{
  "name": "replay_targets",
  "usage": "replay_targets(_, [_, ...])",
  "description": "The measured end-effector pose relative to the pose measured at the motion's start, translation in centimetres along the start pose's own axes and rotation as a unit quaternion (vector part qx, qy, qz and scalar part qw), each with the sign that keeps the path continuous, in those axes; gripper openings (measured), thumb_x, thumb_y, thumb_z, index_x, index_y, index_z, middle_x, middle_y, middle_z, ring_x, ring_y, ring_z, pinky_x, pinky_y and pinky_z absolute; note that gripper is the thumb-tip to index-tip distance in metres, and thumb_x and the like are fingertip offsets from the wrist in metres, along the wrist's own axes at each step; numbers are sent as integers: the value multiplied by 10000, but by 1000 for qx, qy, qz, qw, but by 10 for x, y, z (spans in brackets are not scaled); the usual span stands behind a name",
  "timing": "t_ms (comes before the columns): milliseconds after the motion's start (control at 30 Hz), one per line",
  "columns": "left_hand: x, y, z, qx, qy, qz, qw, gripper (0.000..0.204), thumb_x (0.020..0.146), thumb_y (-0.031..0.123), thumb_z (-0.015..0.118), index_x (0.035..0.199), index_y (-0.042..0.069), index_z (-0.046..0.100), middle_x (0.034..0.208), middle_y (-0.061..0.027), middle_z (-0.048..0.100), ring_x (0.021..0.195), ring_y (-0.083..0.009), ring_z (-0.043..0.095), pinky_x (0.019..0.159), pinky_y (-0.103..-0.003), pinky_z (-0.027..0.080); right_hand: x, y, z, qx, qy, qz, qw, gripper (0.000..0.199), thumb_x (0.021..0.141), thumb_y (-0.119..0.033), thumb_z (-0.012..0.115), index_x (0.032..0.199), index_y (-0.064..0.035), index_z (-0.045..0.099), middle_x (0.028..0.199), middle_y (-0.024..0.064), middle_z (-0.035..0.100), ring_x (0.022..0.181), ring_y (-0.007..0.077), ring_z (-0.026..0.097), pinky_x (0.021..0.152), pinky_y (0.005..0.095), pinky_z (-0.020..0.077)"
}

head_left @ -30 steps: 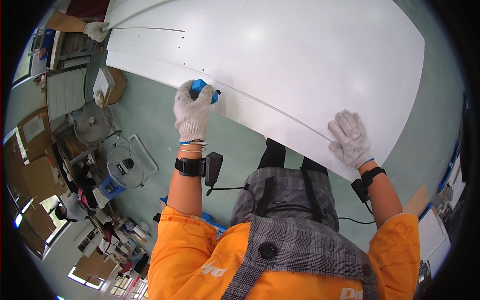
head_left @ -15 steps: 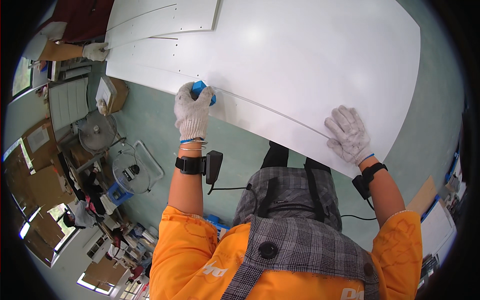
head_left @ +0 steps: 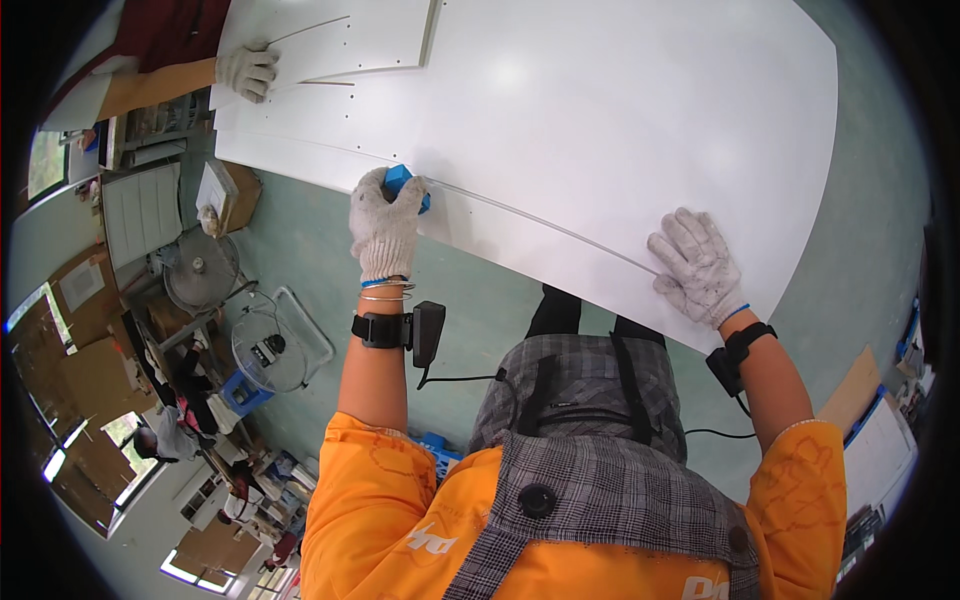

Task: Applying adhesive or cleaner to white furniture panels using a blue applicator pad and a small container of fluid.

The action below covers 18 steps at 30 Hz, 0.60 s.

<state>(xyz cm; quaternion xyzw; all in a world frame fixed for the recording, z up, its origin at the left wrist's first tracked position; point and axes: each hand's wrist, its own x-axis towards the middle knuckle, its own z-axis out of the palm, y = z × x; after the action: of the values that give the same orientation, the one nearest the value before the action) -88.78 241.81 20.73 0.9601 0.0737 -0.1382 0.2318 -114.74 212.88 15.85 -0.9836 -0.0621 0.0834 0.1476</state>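
My left hand, in a white knit glove, grips a small blue block between thumb and fingers. The block sits on a large white panel close to its near edge. From the block a thin grey line runs rightward along the panel; whether it is a groove or a thin strip I cannot tell. At the right end of that line my right hand, also gloved, lies flat on the panel with its fingers stretched out. The underside of the block is hidden.
A smaller white panel with drilled holes lies over the far left of the large one. A co-worker's gloved hand rests there. On the left are a cardboard box and round fans; boards lean at the right.
The co-worker's hand has moved from the left edge of the smaller panel onto its top, farther right. My two hands and the blue block have hardly moved.
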Motion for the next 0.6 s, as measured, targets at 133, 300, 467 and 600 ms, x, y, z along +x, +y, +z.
replay_targets(133, [4,-8,1,-14,-7,9,1000,486,771,295,723,1145,12,598,945,-78,658,836,-159,621,791,-282,495,1,0,-1,3,5,-4,1000,560,769,-383,624,1271,-160,515,1362,112,442,1334,293,334,1139,465,208])
replay_targets(300, [3,-6,1,17,2,15,1000,487,774,299,723,1143,8,597,938,-77,656,827,-157,619,784,-282,496,0,-1,-2,5,-7,2,1000,568,756,-381,631,1264,-153,521,1358,117,443,1331,302,334,1138,470,209])
replay_targets(467, [1,-13,2,-20,-7,21,1000,479,778,279,715,1142,-8,591,940,-84,655,832,-160,622,781,-286,501,-2,-5,-1,8,-3,1,1000,565,746,-369,638,1255,-150,525,1347,118,448,1327,303,338,1134,472,218])
replay_targets(600, [4,-12,2,30,19,23,999,459,781,250,710,1140,-9,590,934,-83,654,822,-158,621,772,-280,501,-1,-1,3,19,12,-2,1000,560,734,-360,644,1238,-145,532,1331,121,455,1316,310,348,1128,476,227])
